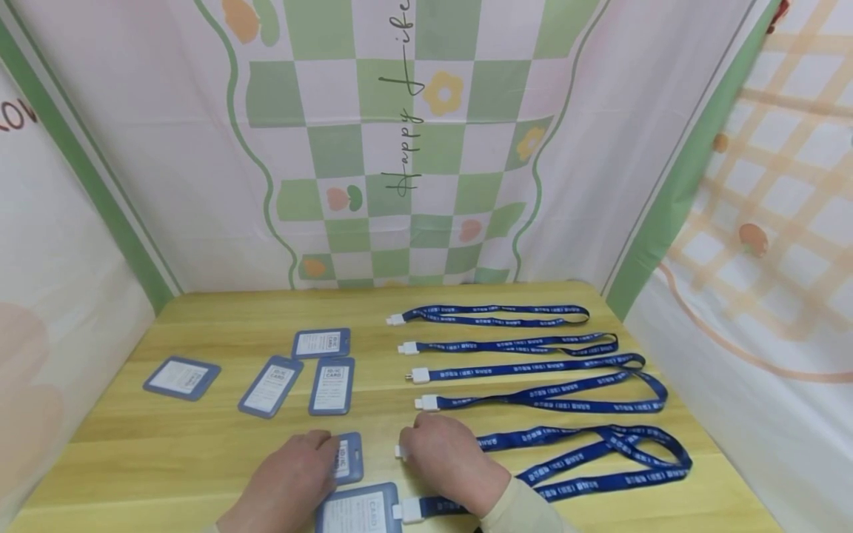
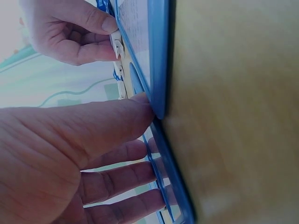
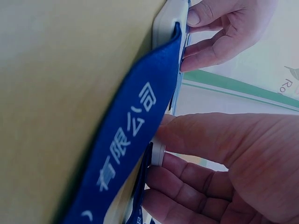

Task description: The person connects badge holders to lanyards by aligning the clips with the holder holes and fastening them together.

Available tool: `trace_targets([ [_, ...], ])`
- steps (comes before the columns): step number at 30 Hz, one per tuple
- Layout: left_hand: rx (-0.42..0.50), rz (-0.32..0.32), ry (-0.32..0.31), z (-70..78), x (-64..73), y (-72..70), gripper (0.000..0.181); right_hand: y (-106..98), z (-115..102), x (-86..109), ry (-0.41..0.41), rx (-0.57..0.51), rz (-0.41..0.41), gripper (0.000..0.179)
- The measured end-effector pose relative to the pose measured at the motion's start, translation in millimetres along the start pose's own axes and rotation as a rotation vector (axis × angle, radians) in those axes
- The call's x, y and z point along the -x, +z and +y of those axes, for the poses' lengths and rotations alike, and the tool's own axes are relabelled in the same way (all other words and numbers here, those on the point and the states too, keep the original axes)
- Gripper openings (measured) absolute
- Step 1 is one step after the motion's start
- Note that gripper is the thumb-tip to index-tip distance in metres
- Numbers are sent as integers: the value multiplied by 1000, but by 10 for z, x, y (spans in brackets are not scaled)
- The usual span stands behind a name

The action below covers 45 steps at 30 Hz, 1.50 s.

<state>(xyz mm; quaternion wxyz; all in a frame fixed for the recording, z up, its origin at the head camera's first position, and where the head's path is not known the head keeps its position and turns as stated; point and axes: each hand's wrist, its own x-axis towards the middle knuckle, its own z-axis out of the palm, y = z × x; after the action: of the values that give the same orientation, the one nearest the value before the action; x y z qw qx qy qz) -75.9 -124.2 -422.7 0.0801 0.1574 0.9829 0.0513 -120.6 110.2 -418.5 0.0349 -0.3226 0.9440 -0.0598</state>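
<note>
Gripped by its edges, a blue badge holder (image 1: pixel 355 459) lies under my left hand (image 1: pixel 289 481), near the table's front. The left wrist view has the thumb at one edge of this holder (image 2: pixel 176 175) and the fingers at the other. My right hand (image 1: pixel 449 455) pinches the white clip (image 1: pixel 400 451) of a navy lanyard (image 1: pixel 526 438), just right of that holder. In the right wrist view, the clip (image 3: pixel 158 154) shows between thumb and fingers. Closer to me, another badge holder (image 1: pixel 392 511) meets the white clip (image 1: pixel 412 509) of a second lanyard (image 1: pixel 580 485).
Several blue badge holders (image 1: pixel 331 386) lie at the left and middle of the wooden table (image 1: pixel 220 318). To the right, several navy lanyards (image 1: pixel 506 370) are laid out in rows, clips pointing left. Patterned curtains (image 1: pixel 466 148) hang at the back and both sides.
</note>
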Motion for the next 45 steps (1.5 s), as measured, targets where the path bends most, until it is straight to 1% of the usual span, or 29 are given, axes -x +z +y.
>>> trace_targets([
  [11, -9, -3, 0, 18, -6, 2, 50, 7, 7, -8, 12, 6, -5, 8],
  [20, -18, 23, 15, 34, -5, 10, 50, -2, -7, -5, 6, 12, 7, 8],
  [27, -4, -9, -2, 53, -20, 4, 50, 0, -12, -8, 14, 13, 4, 9],
  [35, -22, 17, 17, 61, -14, 20, 51, 0, -18, -10, 21, 15, -10, 10],
  [43, -10, 6, 18, 86, -14, 3, 53, -7, -27, -9, 29, 16, -8, 9],
  [45, -8, 11, 24, 91, -13, 2, 53, -2, -26, -9, 30, 16, -5, 9],
])
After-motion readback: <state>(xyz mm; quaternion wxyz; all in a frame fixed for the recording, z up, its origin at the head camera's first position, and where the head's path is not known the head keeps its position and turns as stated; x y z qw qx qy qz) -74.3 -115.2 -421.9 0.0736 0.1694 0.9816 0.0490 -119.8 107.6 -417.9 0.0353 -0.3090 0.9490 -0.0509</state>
